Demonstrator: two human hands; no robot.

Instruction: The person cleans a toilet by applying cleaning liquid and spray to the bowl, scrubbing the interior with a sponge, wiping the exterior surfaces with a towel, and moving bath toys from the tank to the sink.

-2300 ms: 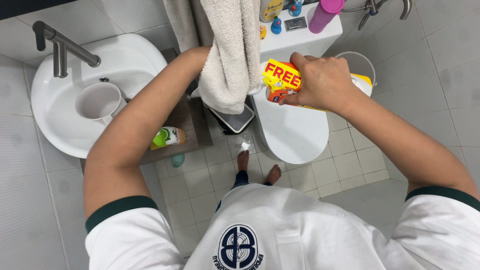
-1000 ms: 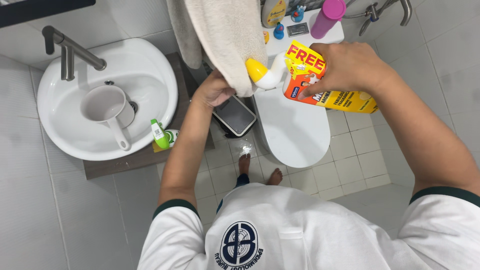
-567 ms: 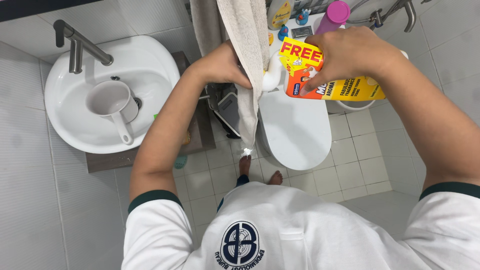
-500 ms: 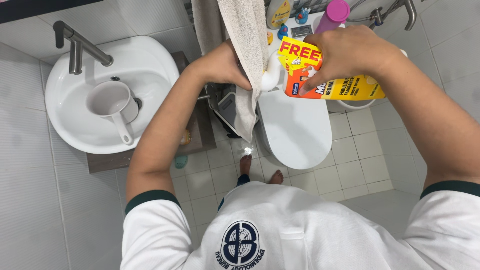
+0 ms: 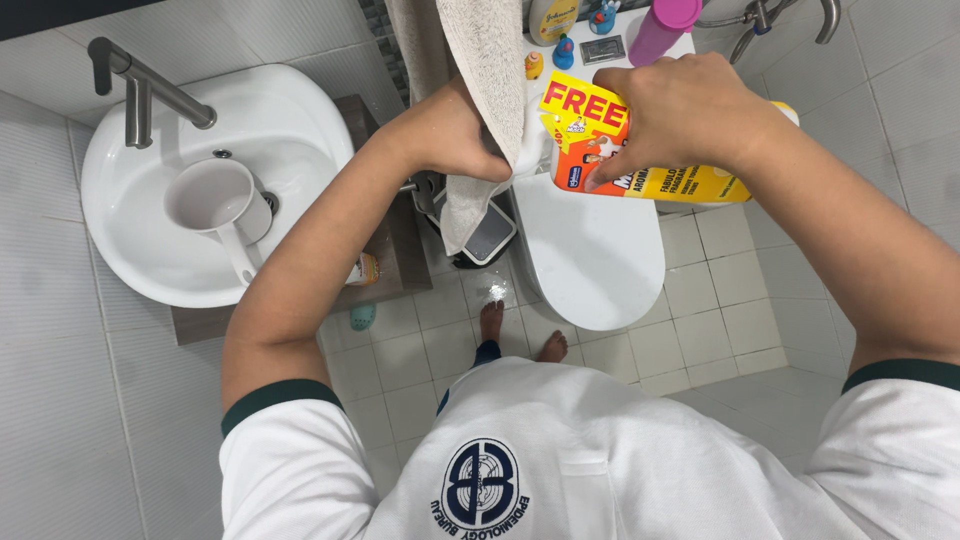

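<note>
Fingers of my right hand wrap tight around the cleaner bottle, a glossy yellow-and-orange plastic body tipped on its side above the far end of the toilet lid, spout pointing left. My left hand is closed on the beige towel, bunching its thick looped pile against the bottle's white neck, which the cloth now hides; a second ago the yellow cap and curved white spout showed bare beside the towel and my left hand sat lower, so the cloth has come up to meet the nozzle. The towel's loose end hangs limp toward a small dark bin on the pale tiled floor. The lid is smooth, rounded and white. At left, a round white basin holds a pale plastic dipper under a brushed metal tap. A pink bottle stands on the cistern, far right
</note>
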